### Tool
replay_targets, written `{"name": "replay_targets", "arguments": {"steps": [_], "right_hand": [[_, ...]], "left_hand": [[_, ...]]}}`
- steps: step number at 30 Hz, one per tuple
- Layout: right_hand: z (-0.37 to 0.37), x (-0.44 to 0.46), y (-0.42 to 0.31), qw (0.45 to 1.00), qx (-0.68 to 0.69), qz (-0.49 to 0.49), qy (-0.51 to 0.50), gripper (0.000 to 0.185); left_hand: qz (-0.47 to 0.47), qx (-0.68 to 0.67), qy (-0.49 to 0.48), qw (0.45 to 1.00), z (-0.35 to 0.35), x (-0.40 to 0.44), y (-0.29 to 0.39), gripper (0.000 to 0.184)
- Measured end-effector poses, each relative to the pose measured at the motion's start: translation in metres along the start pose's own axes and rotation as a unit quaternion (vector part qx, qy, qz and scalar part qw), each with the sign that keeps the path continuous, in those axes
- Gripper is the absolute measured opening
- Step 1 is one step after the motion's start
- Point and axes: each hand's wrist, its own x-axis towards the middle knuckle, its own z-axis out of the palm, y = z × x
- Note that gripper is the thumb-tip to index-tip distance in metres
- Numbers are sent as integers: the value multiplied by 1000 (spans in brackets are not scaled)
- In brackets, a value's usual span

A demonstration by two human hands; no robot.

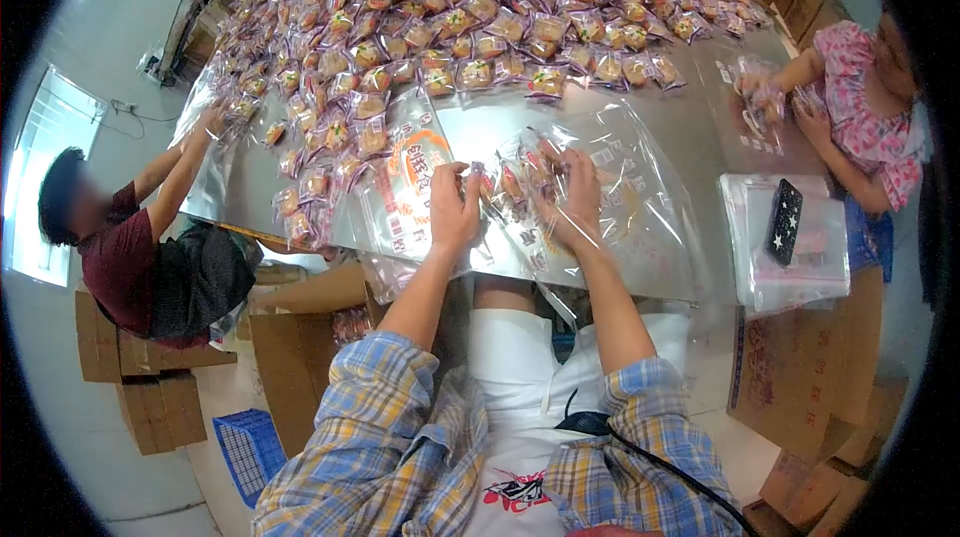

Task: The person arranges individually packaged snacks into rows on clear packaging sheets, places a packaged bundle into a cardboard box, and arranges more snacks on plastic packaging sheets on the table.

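Note:
Both my hands are over a clear printed plastic bag [625, 192] lying on the metal table [480, 122]. Several small wrapped snacks [515, 177] lie between the hands, in or under the clear plastic. My left hand [455, 209] is at their left side, fingers bent and touching the nearest pack. My right hand [577, 199] curls round the packs at the right side, its grip partly hidden by film. Another clear bag with orange print [418, 159] lies left of my left hand. A large pile of wrapped snacks [460, 27] covers the far part of the table.
A person in dark red [120, 252] reaches over the table's left side. Another person in a pink top [870, 87] handles packs at the right. A black starred phone [784, 222] rests on stacked bags [830, 257]. Cardboard boxes [800, 377] and a blue crate [248, 452] stand below.

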Motion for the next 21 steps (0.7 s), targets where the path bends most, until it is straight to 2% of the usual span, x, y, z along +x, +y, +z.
{"name": "replay_targets", "arguments": {"steps": [7, 13, 16, 21], "right_hand": [[9, -1, 14, 997, 21, 53, -42, 54], [17, -3, 23, 999, -8, 36, -24, 56], [1, -1, 14, 997, 65, -1, -44, 64], [-7, 0, -7, 996, 10, 19, -86, 83]], "left_hand": [[9, 6, 0, 1000, 0, 0, 0, 32], [-13, 5, -14, 1000, -2, 0, 2, 32], [-5, -6, -6, 1000, -1, 0, 2, 32], [37, 31, 4, 999, 1, 0, -8, 28]]}}
